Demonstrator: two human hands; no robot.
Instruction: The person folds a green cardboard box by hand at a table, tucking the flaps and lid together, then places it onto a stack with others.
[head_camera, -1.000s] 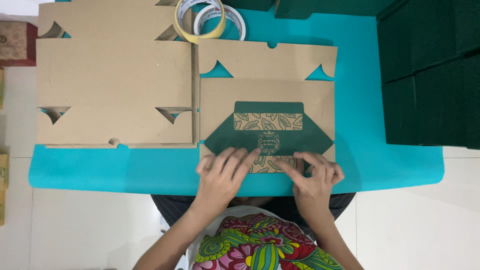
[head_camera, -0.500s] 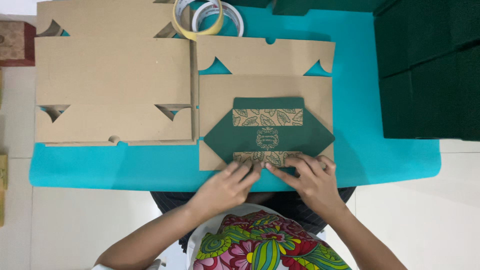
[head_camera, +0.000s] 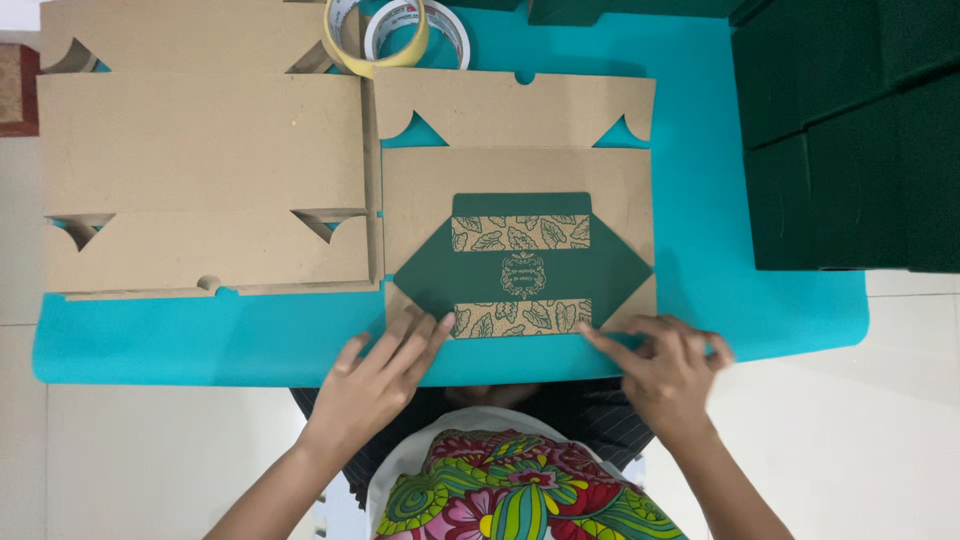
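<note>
Now green wrapper (head_camera: 520, 262) lies just beyond both hands' (head_camera: 385, 370) grip.

Your worktop (head_camera: 780, 300) is covered in turquoise; on it lie two flat cardboard sheets (head_camera: 205, 180), side by side, two tape rolls (head_camera: 400, 35) at the far edge, and dark green blocks (head_camera: 850, 140) stacked right.

A flat brown cardboard box blank (head_camera: 520, 170) lies on a turquoise table mat (head_camera: 250, 345), with a dark green paper wrap printed with leaf-pattern bands (head_camera: 522, 265) laid over its near half. The left hand (head_camera: 385, 375) rests fingers flat on the blank's near left corner; the right hand (head_camera: 665, 370) presses its near right edge. To the left lies a larger stack of cardboard blanks (head_camera: 200, 180). Two tape rolls (head_camera: 400, 30) sit at the far edge, dark green boxes (head_camera: 850, 140) on the right.
</note>
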